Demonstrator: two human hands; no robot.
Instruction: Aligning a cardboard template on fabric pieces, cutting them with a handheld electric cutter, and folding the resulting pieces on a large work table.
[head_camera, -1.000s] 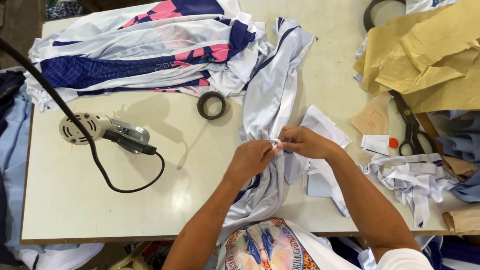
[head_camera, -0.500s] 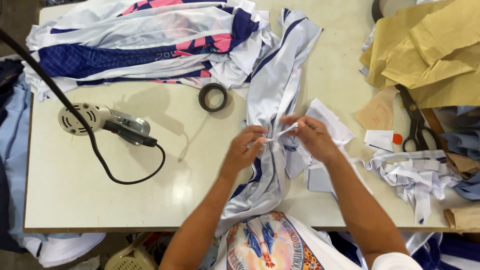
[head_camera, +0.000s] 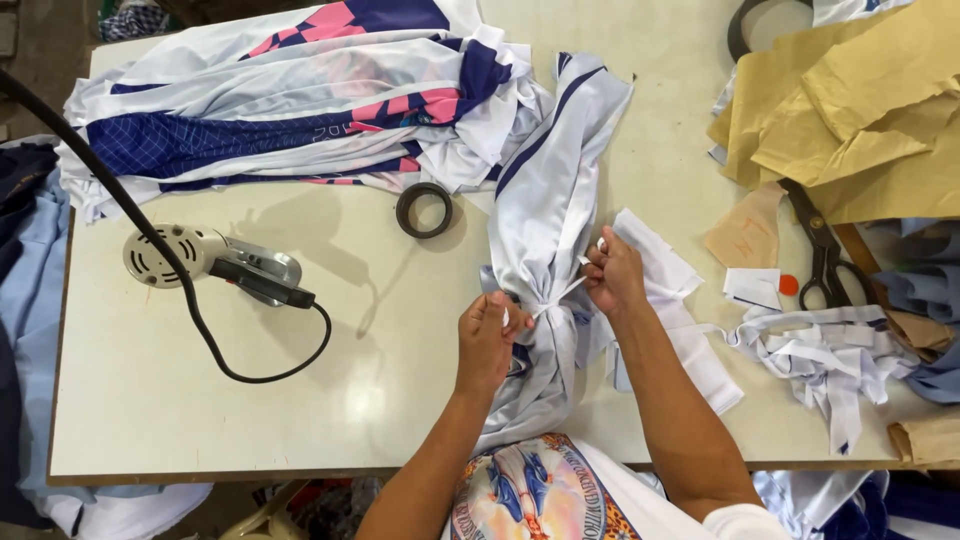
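Table (head_camera: 300, 420): pale top, bears everything here.
Pile (head_camera: 290, 100): white, navy and pink cloth at the far edge.
Paper (head_camera: 860, 110): tan sheets, far right.
Bundle (head_camera: 545, 250): white cloth mid-table, cinched by a strip (head_camera: 556, 298).
Cutter (head_camera: 215, 262): left, cord looping.
Left hand (head_camera: 487, 335): pinches one strip end.
Right hand (head_camera: 615, 272): pinches the other end, pulled taut.
Scissors (head_camera: 822, 245): right.
Tape (head_camera: 424, 210): beside the bundle.

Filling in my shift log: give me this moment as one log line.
left hand: pulls strip end | right hand: pulls other end | white strip: tied round white fabric bundle | table: electric cutter, tape roll
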